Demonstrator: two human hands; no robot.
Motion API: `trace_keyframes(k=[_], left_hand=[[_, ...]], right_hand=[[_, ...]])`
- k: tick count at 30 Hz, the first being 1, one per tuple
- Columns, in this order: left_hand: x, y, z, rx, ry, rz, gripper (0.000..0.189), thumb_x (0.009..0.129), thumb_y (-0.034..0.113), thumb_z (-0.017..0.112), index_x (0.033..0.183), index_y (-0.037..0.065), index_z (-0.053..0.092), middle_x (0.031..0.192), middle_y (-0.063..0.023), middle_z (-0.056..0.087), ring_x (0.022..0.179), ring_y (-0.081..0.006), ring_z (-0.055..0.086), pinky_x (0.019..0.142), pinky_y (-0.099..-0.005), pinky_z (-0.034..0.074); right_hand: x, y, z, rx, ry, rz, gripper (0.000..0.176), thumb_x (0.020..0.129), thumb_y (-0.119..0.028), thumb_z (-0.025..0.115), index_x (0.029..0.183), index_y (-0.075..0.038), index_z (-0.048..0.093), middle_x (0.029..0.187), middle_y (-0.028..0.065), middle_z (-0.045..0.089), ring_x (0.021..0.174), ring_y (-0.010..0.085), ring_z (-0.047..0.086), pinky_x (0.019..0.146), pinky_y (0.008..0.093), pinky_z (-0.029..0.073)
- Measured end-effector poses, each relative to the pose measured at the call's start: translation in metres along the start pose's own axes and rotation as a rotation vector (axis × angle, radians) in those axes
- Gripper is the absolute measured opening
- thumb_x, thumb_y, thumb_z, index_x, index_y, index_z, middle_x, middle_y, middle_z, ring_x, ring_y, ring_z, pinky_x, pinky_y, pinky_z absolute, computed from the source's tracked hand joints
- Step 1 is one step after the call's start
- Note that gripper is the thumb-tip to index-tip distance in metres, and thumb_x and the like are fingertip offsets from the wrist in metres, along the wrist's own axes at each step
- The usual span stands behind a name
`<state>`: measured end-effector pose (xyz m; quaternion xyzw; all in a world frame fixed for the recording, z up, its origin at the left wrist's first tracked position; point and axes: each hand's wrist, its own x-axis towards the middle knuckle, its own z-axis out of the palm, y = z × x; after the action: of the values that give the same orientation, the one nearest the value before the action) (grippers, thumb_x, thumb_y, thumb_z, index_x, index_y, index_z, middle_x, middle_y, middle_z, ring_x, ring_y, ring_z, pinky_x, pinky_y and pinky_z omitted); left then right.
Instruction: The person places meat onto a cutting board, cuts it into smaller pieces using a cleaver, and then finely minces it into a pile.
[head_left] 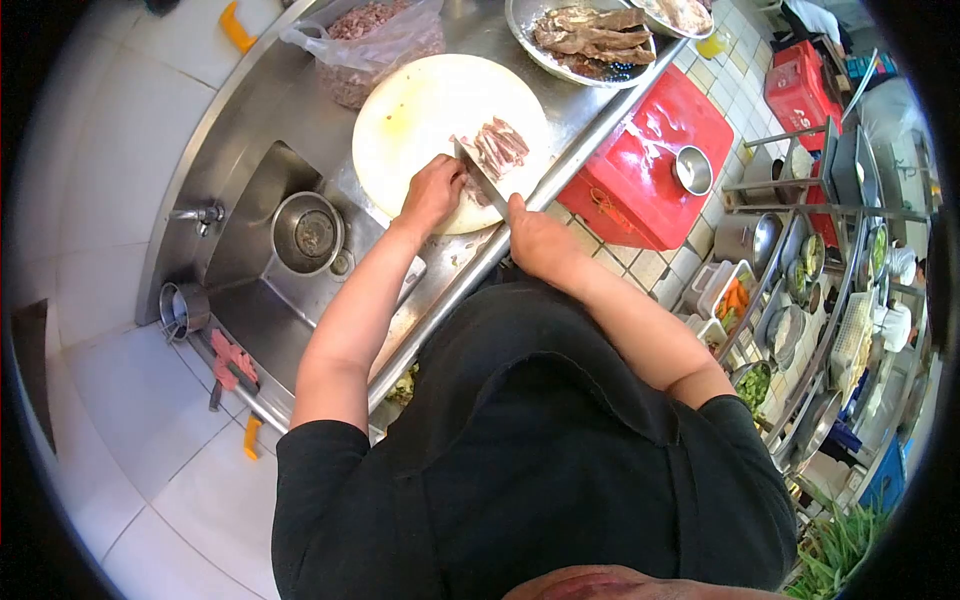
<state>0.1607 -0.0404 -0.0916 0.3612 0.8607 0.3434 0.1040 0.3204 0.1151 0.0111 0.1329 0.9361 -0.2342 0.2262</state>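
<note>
A round, pale cutting board point(400, 125) lies on the steel counter. On it, strips of sliced meat point(503, 147) sit in a small pile toward the right side. My right hand point(543, 240) is closed around the handle of a knife point(480, 174), whose broad blade crosses the board between the pile and my left hand. Curled fingers of my left hand point(434, 193) press on a piece of meat close beside the blade; that piece is partly hidden by the hand and knife.
A plastic bag of ground meat point(372, 30) stands behind the board, with a bowl of browned meat point(585, 40) at the far right. Left is a sink holding a metal pot point(307, 233). A red cooler point(640, 150) stands beyond the counter edge, near shelves of containers point(735, 295).
</note>
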Motion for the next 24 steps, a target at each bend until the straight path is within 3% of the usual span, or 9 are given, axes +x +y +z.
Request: trace_keyframes(k=[6, 11, 19, 24], left_hand=[[0.000, 0.001, -0.004, -0.009, -0.014, 0.021, 0.018, 0.097, 0.012, 0.072, 0.111, 0.001, 0.075, 0.109, -0.0170, 0.073, 0.102, -0.0374, 0.070, 0.090, -0.0447, 0.056], [0.001, 0.001, -0.005, -0.017, 0.006, 0.010, 0.018, 0.097, 0.011, 0.073, 0.111, 0.001, 0.075, 0.111, -0.0170, 0.073, 0.102, -0.0371, 0.071, 0.090, -0.0446, 0.057], [0.001, -0.004, -0.004, 0.010, -0.020, 0.024, 0.018, 0.096, 0.012, 0.073, 0.110, 0.001, 0.076, 0.107, -0.0169, 0.072, 0.101, -0.0370, 0.070, 0.091, -0.0451, 0.056], [-0.002, -0.003, -0.005, 0.011, -0.052, -0.010, 0.018, 0.096, 0.012, 0.073, 0.110, 0.001, 0.075, 0.107, -0.0168, 0.072, 0.101, -0.0373, 0.070, 0.091, -0.0451, 0.056]], right_hand=[[0.026, 0.005, -0.005, 0.031, 0.124, -0.037, 0.022, 0.099, -0.003, 0.048, 0.119, 0.005, 0.050, 0.099, 0.0334, 0.074, 0.099, 0.0490, 0.074, 0.085, 0.0586, 0.058], [-0.006, -0.008, -0.031, 0.011, 0.067, -0.051, 0.024, 0.096, -0.002, 0.049, 0.119, 0.007, 0.048, 0.096, 0.0333, 0.073, 0.097, 0.0502, 0.073, 0.085, 0.0590, 0.057], [-0.013, -0.008, -0.020, 0.032, -0.027, -0.017, 0.024, 0.098, -0.002, 0.048, 0.120, 0.008, 0.048, 0.098, 0.0349, 0.072, 0.098, 0.0503, 0.072, 0.087, 0.0589, 0.056], [0.012, 0.001, 0.017, 0.066, 0.081, -0.017, 0.026, 0.096, -0.002, 0.049, 0.120, 0.008, 0.047, 0.093, 0.0364, 0.072, 0.094, 0.0524, 0.072, 0.083, 0.0604, 0.056]])
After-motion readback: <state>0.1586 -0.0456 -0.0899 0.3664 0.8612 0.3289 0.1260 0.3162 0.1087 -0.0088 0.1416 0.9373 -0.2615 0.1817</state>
